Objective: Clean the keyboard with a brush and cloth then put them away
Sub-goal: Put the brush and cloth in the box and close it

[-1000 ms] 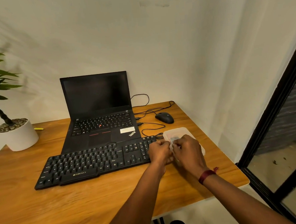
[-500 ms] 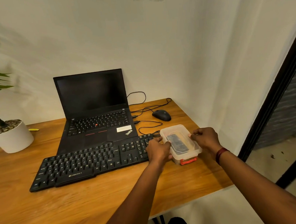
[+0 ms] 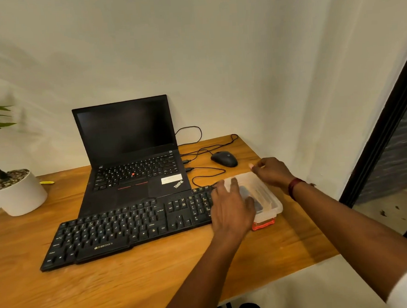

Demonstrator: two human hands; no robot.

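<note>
The keyboard (image 3: 135,227) is black and full-size, with pale lettering on the keys and the name ZEBRONICS on its near edge. It lies flat on the wooden table (image 3: 110,285), slanting from near left to far right, just in front of the laptop. Its right end touches or nearly touches a clear plastic box (image 3: 269,192) with a lid and an orange-red clasp on its near end. A dark shape shows through the lid, but it is too blurred to identify.

The left hand (image 3: 232,209) lies over the near left part of the box and the keyboard's right end, its fingers straight and spread. The right hand (image 3: 271,171) is at the box's far right corner, wearing a dark red band (image 3: 295,187) at the wrist. Its fingers are bent and blurred, and I cannot tell whether they grip the box.

An open black laptop (image 3: 131,153) with a dark screen stands far of the keyboard. A black mouse (image 3: 224,159) and loose cables sit to its right. At the far left there is a plant in a white pot (image 3: 19,196), with a small yellow thing (image 3: 47,182) beside it. A plain pale wall stands behind the table, and a dark door frame (image 3: 381,124) is on the right.
</note>
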